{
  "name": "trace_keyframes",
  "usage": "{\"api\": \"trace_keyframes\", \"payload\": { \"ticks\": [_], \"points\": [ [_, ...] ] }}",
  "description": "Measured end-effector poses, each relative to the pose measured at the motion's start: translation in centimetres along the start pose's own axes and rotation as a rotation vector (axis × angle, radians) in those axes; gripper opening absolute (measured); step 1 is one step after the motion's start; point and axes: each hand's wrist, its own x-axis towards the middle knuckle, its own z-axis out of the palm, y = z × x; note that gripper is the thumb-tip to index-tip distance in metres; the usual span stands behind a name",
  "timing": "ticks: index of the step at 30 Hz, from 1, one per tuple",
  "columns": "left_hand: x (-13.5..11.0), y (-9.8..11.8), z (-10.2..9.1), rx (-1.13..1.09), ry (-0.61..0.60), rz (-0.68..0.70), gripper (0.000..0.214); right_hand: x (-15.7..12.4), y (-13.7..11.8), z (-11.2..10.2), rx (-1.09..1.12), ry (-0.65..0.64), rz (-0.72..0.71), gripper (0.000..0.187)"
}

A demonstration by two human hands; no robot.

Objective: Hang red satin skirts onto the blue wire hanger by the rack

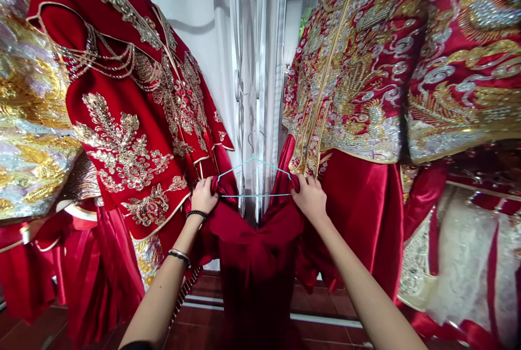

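A thin light-blue wire hanger point(254, 177) is held up in front of me at the middle of the view. A plain red satin garment point(252, 252) hangs from it and droops toward the floor. My left hand point(203, 196) is closed on the red cloth at the hanger's left end; two dark bracelets sit on that wrist and forearm. My right hand point(310, 198) is closed on the cloth at the hanger's right end.
Red gowns with heavy gold and silver embroidery hang close on both sides: one gown point(134, 122) at the left, another gown point(358, 78) at the right. A white curtain point(252, 68) hangs behind. A red tiled floor point(203, 328) lies below.
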Motion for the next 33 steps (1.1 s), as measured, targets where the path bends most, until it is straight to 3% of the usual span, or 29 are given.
{"api": "trace_keyframes", "payload": {
  "ticks": [8,19,28,33],
  "points": [
    [0.50,-0.63,-0.65,-0.080,-0.078,0.002,0.050,-0.05,0.23,0.50,-0.010,0.045,-0.017,0.042],
    [0.37,-0.88,0.30,-0.013,0.000,0.051,0.041,-0.12,0.30,0.54,-0.003,0.050,-0.028,0.042],
    [0.39,-0.62,-0.44,-0.036,-0.058,0.014,0.048,-0.19,0.50,0.53,-0.002,0.047,-0.029,0.043],
    [0.34,-0.91,0.13,-0.028,-0.014,0.048,0.041,-0.36,0.40,0.25,-0.015,0.046,-0.026,0.042]
  ]
}}
